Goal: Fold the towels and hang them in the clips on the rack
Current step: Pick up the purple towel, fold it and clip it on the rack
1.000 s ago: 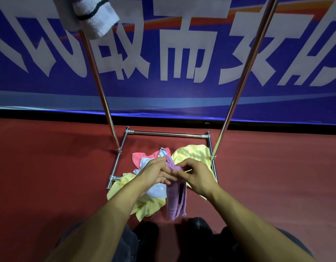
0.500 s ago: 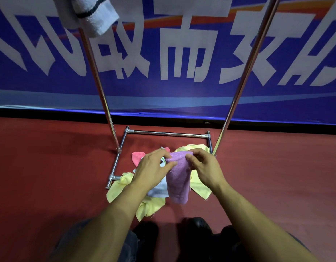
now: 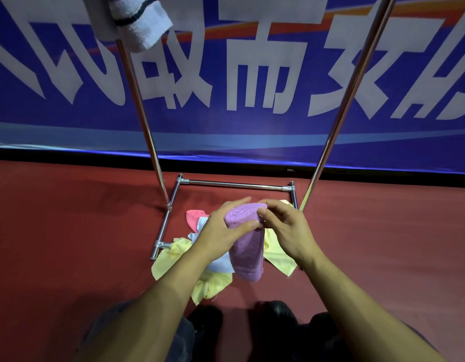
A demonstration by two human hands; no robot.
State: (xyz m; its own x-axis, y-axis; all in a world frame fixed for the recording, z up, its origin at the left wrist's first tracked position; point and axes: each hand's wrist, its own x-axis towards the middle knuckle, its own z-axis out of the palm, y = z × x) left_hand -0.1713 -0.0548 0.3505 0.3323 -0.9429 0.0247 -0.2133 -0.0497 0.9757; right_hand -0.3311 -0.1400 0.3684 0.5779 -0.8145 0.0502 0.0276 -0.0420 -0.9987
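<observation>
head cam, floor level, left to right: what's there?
rack base left rail → pink towel → left hand → purple towel → right hand

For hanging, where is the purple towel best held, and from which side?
At its folded top edge, pinched from both ends. The purple towel hangs doubled over, fold uppermost, tail dangling free; the left hand and right hand already flank that fold, probably leaving its middle free for a clip.

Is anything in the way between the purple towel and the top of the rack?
Nothing visible blocks it. Both hands, left hand and right hand, hold the purple towel between the rack poles; the clips are out of view.
</observation>
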